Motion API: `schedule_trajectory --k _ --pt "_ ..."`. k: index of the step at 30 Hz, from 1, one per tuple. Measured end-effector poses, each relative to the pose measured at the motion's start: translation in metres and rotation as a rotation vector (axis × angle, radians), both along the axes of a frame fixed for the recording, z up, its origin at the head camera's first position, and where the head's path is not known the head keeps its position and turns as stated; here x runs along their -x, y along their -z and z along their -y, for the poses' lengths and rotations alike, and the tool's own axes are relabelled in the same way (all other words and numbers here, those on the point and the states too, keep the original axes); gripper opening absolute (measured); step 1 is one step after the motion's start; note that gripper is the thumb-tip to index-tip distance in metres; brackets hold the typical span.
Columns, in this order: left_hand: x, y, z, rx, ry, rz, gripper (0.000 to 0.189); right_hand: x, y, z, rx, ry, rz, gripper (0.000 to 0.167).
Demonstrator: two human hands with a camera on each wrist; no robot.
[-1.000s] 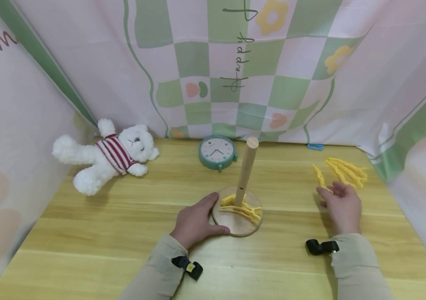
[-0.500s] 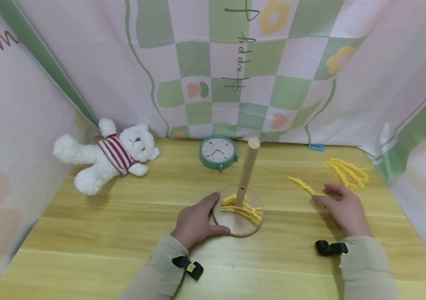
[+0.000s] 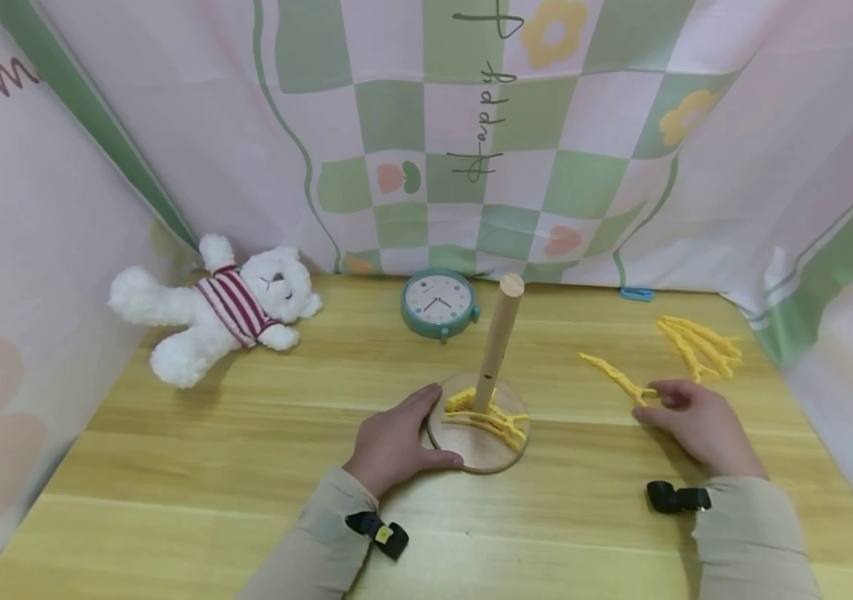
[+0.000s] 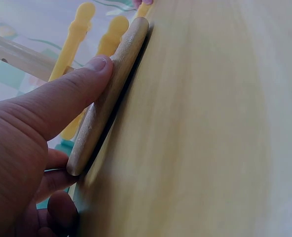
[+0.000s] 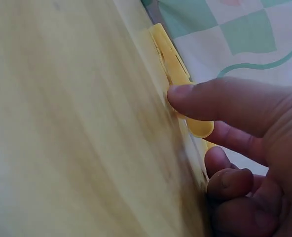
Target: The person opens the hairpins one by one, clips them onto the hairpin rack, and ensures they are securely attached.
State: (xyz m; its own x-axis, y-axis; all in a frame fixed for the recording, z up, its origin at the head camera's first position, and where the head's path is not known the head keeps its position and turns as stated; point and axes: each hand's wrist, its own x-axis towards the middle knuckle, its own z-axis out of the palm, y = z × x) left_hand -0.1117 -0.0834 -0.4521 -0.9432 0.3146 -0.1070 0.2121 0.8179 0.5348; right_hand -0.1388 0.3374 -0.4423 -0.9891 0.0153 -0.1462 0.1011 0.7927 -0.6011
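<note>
My left hand (image 3: 399,442) grips the rim of a round wooden base (image 3: 471,454). Its thumb lies along the front edge, as the left wrist view also shows. From the base rises a wooden post (image 3: 499,342), leaning slightly right in the head view. Around the foot of the post lie yellow branch-like plastic pieces (image 3: 505,427). My right hand (image 3: 700,421) pinches the forked end of another yellow branch-shaped plastic piece (image 3: 616,377) between thumb and index finger, low over the table. In the right wrist view the thumb (image 5: 200,98) covers part of that piece.
Several more yellow pieces (image 3: 699,346) lie bunched at the back right. At the back stands a teal clock (image 3: 438,304) lying face up. A white plush bear (image 3: 227,304) in a striped shirt rests at the left. A small blue clip (image 3: 636,293) sits by the curtain.
The right hand has drawn a yellow piece away from the bunch and turned it to slant leftward, then shifted its grasp slightly right. The left hand stays on the base.
</note>
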Motion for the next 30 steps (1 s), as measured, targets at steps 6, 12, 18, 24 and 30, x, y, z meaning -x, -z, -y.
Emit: schedule_trajectory --k 6,12,18,24,30 --pt "0.0 0.001 0.001 0.004 -0.002 -0.006 0.107 -0.003 0.0 0.003 0.089 0.028 -0.094 0.059" --pt "0.0 0.001 0.0 0.003 -0.002 -0.001 0.107 -0.006 -0.004 0.011 0.225 0.0 -0.225 0.042" --pt "0.001 0.001 0.0 0.007 -0.003 -0.002 0.108 -0.008 -0.009 0.02 0.338 -0.025 -0.262 0.033" --pt "0.001 0.002 0.0 0.012 -0.002 -0.003 0.108 -0.011 -0.016 0.03 0.355 -0.033 -0.294 0.024" --pt "0.001 0.0 0.0 0.017 0.0 0.001 0.107 -0.015 -0.026 0.049 0.316 -0.099 -0.263 0.026"
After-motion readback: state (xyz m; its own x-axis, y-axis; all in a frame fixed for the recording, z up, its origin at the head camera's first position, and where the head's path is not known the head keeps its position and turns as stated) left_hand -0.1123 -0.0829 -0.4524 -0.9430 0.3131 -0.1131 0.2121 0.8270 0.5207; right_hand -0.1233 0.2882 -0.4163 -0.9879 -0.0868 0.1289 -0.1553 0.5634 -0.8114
